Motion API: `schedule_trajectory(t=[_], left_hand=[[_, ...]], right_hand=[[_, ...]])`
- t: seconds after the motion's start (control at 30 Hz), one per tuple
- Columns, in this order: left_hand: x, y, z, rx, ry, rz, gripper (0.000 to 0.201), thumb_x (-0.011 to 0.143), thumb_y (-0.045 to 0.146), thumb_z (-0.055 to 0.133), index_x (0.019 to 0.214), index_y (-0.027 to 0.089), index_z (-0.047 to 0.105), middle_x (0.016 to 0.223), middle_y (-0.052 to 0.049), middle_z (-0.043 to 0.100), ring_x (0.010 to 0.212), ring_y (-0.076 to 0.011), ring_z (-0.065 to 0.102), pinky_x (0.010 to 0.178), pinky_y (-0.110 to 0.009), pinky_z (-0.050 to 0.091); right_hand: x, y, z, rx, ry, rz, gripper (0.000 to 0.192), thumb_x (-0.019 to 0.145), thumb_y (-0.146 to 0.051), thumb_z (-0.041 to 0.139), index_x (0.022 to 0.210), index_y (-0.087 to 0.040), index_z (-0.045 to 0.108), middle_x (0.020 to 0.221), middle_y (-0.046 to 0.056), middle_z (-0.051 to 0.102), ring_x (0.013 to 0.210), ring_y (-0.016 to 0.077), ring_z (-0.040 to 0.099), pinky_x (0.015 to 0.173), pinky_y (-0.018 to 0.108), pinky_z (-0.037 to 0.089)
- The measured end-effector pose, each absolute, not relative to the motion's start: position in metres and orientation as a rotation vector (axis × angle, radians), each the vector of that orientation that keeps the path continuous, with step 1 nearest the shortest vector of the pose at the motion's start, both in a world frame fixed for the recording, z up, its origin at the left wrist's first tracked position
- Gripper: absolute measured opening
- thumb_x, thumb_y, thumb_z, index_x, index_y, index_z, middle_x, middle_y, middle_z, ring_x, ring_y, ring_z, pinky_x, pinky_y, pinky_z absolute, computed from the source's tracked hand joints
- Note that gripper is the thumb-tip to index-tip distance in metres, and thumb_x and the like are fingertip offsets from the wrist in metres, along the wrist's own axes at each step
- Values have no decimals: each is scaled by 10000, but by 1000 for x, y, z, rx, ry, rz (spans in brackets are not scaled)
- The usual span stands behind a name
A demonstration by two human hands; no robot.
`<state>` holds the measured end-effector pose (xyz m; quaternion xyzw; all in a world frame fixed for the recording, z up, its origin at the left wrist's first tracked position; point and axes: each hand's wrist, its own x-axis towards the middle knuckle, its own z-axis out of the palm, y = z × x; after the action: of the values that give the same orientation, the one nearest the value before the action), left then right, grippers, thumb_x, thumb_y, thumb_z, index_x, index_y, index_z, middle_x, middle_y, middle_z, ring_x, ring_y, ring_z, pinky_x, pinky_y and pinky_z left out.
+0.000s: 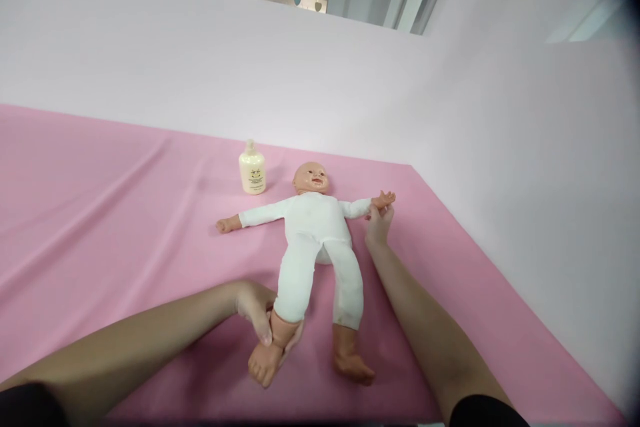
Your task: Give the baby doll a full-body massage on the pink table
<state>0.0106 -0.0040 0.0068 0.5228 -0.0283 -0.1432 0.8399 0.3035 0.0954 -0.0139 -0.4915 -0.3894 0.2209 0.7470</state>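
- Pink surface (125, 213), creased out toward nine. Clock is reckoned from the doll's middle, twelve pointing away from the person.
- Doll (317, 217) lies face up, white-covered, with its head (311, 177) at twelve. Arms spread toward nine and three, legs toward seven and five.
- Left grip (254, 307) at seven, closed round the doll's ankle (285, 328): thumb on top, fingertips showing beneath.
- Right grip (379, 227) at three, holding the doll's wrist (377, 201) close by the cuff. Fingertips partly hidden; how firm the hold is, I cannot tell.
- Cream bottle (253, 172) stands upright at eleven, apart from the doll and both hands.
- White wall (225, 67) behind, at twelve; another runs along from one to three.
- Possible trouble, to my eye: pulling on ankle and wrist at once could twist the trunk or strain the limb joints, since nothing supports the middle from above.
- The wrist hold looks the slighter of the two; a sharp tug might slip it.
- Swinging the doll toward eleven could knock the bottle over, tall and narrow-necked as it is.
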Motion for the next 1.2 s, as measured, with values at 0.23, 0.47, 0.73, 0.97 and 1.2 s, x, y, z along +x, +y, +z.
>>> schedule_trajectory(t=[0.23, 0.47, 0.73, 0.97, 1.2], left_hand=[[19, -12, -3, 730, -53, 157, 346, 656, 463, 625, 795, 177, 487, 697, -18, 536, 562, -128, 491, 525, -280, 471], [27, -24, 8, 423, 201, 544, 231, 750, 351, 570, 809, 138, 502, 626, 12, 481, 511, -69, 453, 476, -152, 401], [34, -24, 15, 334, 391, 640, 250, 730, 358, 634, 772, 129, 540, 576, 16, 488, 450, -64, 444, 418, -147, 386], [41, -17, 19, 344, 615, 746, 293, 908, 331, 391, 773, 115, 536, 563, -11, 514, 424, -68, 449, 426, -160, 410], [41, -5, 7, 384, 644, 750, 262, 896, 355, 440, 814, 129, 542, 611, -15, 553, 457, -79, 492, 445, -176, 434]], right_hand=[[275, 80, 0, -912, -1084, 416, 531, 798, -243, 529, 1294, -235, 340, 1430, 92, 350, 1305, 182, 371, 1046, 383, 365], [260, 69, -5, -989, -1597, 340, 374, 784, -248, 581, 1147, -215, 500, 1150, 95, 567, 1043, 198, 568, 898, 367, 483], [261, 68, 0, -876, -1960, 122, 350, 746, -123, 522, 1079, -226, 556, 1087, 68, 607, 1101, 206, 533, 978, 420, 435], [259, 65, 2, -874, -2059, 98, 400, 700, -75, 464, 1048, -233, 580, 1110, 47, 606, 1121, 190, 522, 1006, 412, 421], [258, 65, 3, -845, -2111, 69, 410, 690, -77, 452, 1036, -238, 603, 1109, 36, 609, 1115, 180, 523, 1011, 399, 416]])
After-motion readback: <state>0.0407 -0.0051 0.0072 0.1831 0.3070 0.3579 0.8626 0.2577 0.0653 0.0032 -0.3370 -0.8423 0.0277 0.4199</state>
